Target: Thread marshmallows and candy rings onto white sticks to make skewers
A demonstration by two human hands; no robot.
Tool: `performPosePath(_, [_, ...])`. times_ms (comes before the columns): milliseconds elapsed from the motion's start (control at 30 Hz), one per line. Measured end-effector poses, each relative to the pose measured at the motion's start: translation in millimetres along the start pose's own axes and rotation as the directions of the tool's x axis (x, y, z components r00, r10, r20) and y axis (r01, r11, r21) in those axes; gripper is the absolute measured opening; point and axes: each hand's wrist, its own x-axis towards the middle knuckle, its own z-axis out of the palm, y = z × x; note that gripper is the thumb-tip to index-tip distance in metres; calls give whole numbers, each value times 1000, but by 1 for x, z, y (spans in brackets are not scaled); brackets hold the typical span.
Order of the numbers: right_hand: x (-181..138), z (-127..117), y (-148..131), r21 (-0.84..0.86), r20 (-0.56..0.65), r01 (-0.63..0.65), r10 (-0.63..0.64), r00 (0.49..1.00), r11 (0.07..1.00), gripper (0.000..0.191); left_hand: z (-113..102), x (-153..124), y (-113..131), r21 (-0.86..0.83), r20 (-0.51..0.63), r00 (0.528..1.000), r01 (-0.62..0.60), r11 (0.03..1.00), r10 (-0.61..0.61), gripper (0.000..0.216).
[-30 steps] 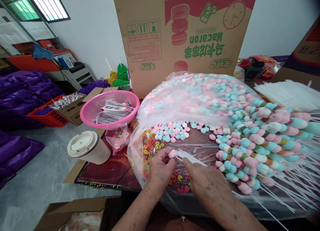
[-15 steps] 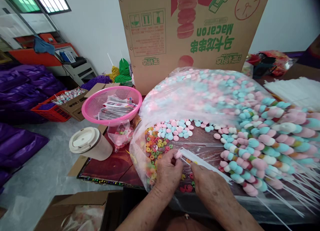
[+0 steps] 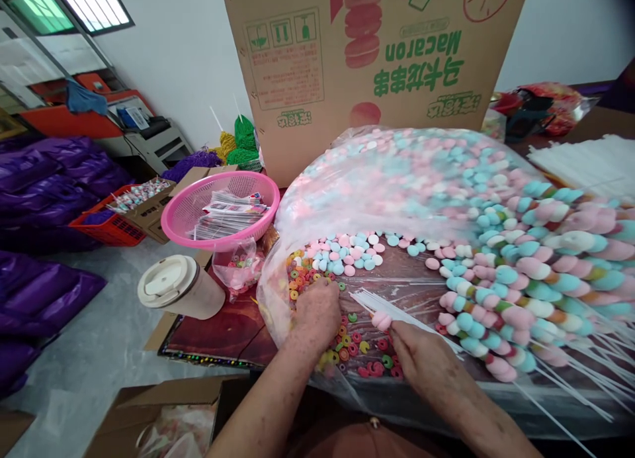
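My right hand (image 3: 425, 362) is closed on a bundle of thin white sticks (image 3: 397, 310), with a pink marshmallow disc (image 3: 381, 321) threaded on near my fingers. My left hand (image 3: 316, 310) reaches down with curled fingers into the heap of small coloured candy rings (image 3: 347, 339) on the clear plastic sheet (image 3: 397, 286). What its fingers pinch, if anything, is hidden. Loose pink, blue and white marshmallow discs (image 3: 347, 253) lie just beyond. Finished skewers (image 3: 526, 279) of discs and rings are piled at the right.
A big bag of marshmallow discs (image 3: 397, 173) leans on an upside-down Macaron carton (image 3: 367, 61). A pink basket (image 3: 223, 206) with packets, a lidded cup (image 3: 178, 289), a small bag of rings (image 3: 238, 269), and open cartons (image 3: 163, 421) sit at the left. More white sticks (image 3: 585, 163) lie far right.
The pink disc has slid down the sticks to my right hand. My left hand let go of it and moved left onto the candy rings.
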Motion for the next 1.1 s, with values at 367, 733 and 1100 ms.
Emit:
performPosePath(367, [-6, 6, -6, -55, 78, 1, 3, 997, 998, 29, 12, -8, -8, -564, -124, 981, 57, 824, -153, 15])
performPosePath(733, [-9, 10, -28, -84, 85, -31, 38, 996, 996, 26, 16, -31, 4, -989, 43, 968, 77, 129, -247, 9])
performPosePath(1100, [-3, 19, -3, 160, -170, 21, 6, 985, 987, 35, -7, 3, 3, -153, -156, 988, -25, 988, 1, 20])
